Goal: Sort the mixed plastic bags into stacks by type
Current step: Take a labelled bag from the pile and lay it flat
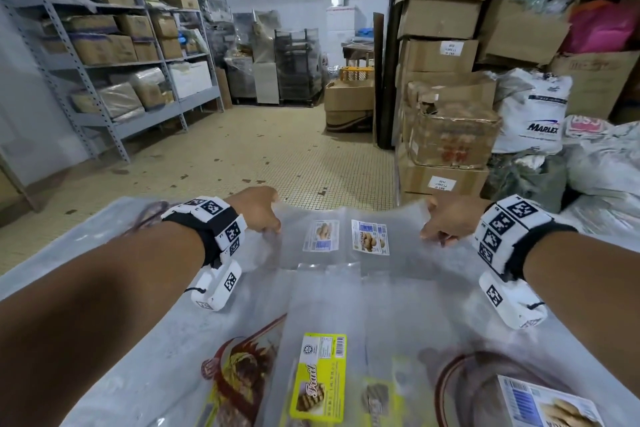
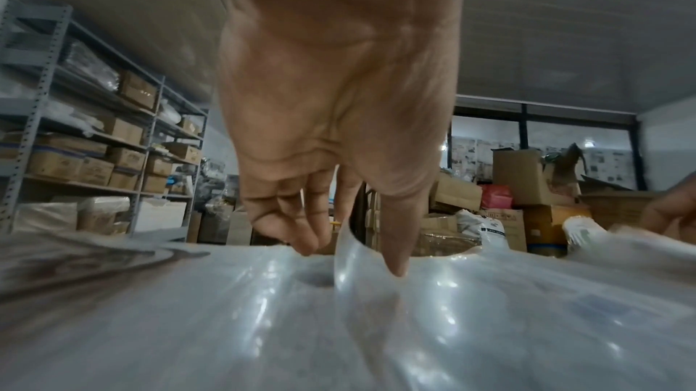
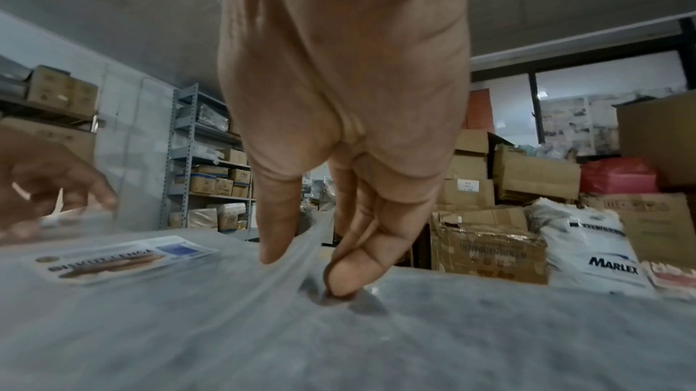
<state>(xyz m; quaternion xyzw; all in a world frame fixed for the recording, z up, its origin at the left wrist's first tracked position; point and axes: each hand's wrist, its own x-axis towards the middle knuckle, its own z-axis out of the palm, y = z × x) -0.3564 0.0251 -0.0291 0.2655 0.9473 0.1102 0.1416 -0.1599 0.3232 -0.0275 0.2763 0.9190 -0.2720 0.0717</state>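
Observation:
A clear plastic bag (image 1: 349,263) with two biscuit labels (image 1: 370,237) lies at the far end of the table. My left hand (image 1: 265,215) pinches its far left corner, the film (image 2: 350,257) standing up between thumb and fingers. My right hand (image 1: 441,222) pinches the far right corner, a fold of film (image 3: 305,244) held between thumb and forefinger. Nearer me lie a yellow "Fruit" bag (image 1: 318,378), a bag with a red-brown dragon print (image 1: 242,371) and a blue-labelled biscuit bag (image 1: 550,406).
The grey table (image 1: 90,246) is covered in overlapping clear bags. Stacked cardboard boxes (image 1: 446,135) and white sacks (image 1: 533,114) crowd the right beyond the table. Metal shelving with boxes (image 1: 114,55) lines the left wall, with tiled floor (image 1: 263,149) between.

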